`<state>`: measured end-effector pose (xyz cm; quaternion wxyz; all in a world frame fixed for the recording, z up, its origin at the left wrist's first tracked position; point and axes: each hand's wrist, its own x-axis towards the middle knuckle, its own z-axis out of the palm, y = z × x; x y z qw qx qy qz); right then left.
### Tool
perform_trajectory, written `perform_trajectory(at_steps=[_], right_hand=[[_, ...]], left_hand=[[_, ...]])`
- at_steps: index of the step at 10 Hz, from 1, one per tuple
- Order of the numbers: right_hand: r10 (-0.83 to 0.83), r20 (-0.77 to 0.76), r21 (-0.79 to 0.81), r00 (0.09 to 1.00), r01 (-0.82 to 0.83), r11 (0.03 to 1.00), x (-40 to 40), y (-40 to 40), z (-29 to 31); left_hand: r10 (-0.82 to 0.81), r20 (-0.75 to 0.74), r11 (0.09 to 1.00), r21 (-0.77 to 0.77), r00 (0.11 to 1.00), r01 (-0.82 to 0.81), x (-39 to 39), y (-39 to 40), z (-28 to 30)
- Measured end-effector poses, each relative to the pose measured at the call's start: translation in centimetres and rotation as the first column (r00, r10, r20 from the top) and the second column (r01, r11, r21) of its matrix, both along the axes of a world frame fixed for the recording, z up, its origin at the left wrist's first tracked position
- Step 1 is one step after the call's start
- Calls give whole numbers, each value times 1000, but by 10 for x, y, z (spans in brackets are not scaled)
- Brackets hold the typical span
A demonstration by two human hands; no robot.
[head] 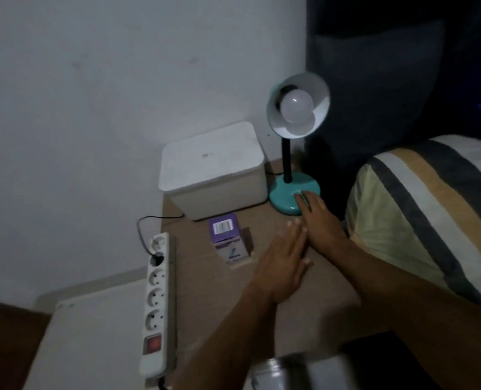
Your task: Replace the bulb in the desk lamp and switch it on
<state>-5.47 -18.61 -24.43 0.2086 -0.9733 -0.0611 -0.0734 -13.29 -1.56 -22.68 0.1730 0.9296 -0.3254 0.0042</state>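
A teal desk lamp (287, 190) stands at the back right of a small brown table (304, 305). Its shade faces me with a white bulb (295, 106) screwed in, unlit. My right hand (319, 218) lies flat, its fingertips resting on the front of the lamp's round base. Beside it, my left hand (283, 263) hovers flat and open over the table, holding nothing. A purple and white bulb box (229, 239) lies on the table just left of my left hand.
A white lidded box (211, 167) sits behind the bulb box. A white power strip (156, 299) with a red switch and one black plug runs along the table's left edge. A striped pillow (430, 209) lies to the right. A metal object (273, 371) shows at the bottom.
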Motion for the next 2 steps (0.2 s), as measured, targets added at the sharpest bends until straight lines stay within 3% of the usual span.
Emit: perform_trajectory(at_steps=[1,2], right_hand=[[-16,-73,-61,997,11,998,2,3,24],[-23,12,-119,1000,25,993,-19,-2,40]], left_hand=[[-56,33,997,-60,998,58,-28,22,20],[59,-23,975,-214,998,-63,-81,60,38]])
